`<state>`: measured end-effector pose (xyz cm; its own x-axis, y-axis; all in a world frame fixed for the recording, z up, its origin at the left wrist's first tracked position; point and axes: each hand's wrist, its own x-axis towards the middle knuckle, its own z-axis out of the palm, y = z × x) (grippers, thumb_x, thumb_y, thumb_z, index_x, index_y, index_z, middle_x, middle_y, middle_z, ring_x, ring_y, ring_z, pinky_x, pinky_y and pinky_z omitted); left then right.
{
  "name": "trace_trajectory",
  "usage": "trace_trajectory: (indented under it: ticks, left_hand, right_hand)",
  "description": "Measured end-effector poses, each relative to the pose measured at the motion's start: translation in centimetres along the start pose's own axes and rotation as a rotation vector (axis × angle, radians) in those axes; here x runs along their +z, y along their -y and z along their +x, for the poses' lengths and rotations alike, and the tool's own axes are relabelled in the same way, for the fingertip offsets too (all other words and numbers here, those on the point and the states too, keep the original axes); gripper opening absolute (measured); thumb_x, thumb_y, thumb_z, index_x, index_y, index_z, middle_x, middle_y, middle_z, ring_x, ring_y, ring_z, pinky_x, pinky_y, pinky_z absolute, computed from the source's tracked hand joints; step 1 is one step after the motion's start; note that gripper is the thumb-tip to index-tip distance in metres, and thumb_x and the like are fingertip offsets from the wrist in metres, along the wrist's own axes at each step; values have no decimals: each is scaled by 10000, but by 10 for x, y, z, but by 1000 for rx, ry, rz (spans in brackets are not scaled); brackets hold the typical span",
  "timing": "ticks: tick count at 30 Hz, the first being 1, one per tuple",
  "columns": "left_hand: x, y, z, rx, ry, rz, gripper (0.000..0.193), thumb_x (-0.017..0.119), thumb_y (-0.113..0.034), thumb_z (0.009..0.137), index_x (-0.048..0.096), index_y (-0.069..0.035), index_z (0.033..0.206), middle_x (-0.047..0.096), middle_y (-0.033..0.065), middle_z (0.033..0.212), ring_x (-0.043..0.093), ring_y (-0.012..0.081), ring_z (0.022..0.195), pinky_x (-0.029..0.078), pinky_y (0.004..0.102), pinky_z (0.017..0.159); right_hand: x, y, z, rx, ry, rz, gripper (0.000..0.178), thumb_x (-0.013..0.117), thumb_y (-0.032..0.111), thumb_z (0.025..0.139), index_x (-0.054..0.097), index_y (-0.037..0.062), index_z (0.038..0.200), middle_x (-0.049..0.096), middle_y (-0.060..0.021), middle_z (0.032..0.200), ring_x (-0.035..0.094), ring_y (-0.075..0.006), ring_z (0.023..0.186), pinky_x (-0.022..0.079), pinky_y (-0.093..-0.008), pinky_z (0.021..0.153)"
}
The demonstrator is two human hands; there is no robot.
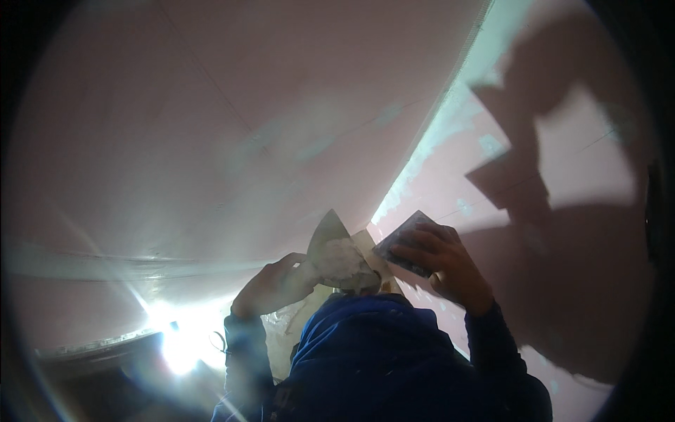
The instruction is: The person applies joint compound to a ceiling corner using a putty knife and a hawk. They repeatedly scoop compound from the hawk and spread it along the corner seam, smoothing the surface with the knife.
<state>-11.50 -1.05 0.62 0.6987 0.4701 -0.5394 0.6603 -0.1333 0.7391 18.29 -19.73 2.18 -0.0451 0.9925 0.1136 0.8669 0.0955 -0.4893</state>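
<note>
My left hand is closed on a wide putty knife, its pale blade pointing up and smeared with whitish joint compound. Just to the right, my right hand grips a second broad, flat-bladed tool, dark grey and tilted, with the fingers spread across its face. The handle of this right-hand tool is hidden by the hand. A small gap separates the two blades. Both hands are raised in front of my blue sleeves, near the corner seam where the pinkish boards meet.
Pinkish drywall with pale filled patches and thin joints spreads overhead and to the left. White compound coats the seam. At the right, a wall carries large shadows of my arms and tools. A bright work lamp glares at the lower left.
</note>
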Motion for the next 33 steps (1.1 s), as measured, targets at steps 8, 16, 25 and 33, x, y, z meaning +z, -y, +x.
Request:
trace_trajectory:
  ticks: [8, 16, 25, 33]
  left_hand:
    - [-14, -16, 1, 1, 90, 76, 488, 714, -367, 900, 628, -71, 1279, 745, 141, 1050, 717, 261, 993, 525, 367, 912]
    - [-24, -21, 6, -44, 196, 108, 649, 770, -337, 858, 540, -80, 1407, 733, 94, 1062, 692, 183, 921, 550, 329, 809]
    - [-22, -17, 17, -190, 95, -48, 645, 753, -318, 871, 527, -73, 1423, 664, 44, 849, 564, 98, 659, 482, 272, 582]
    - [9, -16, 26, -78, 78, -268, 630, 747, -220, 868, 510, -53, 1427, 618, 31, 782, 565, 102, 624, 487, 267, 560]
  right_hand:
    - [-11, 15, 12, -234, 157, -140, 447, 698, 97, 853, 686, 281, 1260, 572, 9, 1409, 404, -260, 1393, 226, -504, 1201]
    - [-1, 23, 19, -301, 174, -218, 485, 740, 111, 792, 708, 338, 1220, 586, 78, 1403, 449, -220, 1344, 246, -463, 1195]
    - [-16, -21, 10, -85, 238, 223, 438, 697, 23, 860, 712, 230, 1245, 615, 0, 1378, 465, -267, 1344, 298, -431, 1181]
    - [63, -3, 3, -83, -187, 580, 561, 722, -126, 798, 603, 133, 1280, 458, -188, 1471, 426, -391, 1382, 430, -457, 1119]
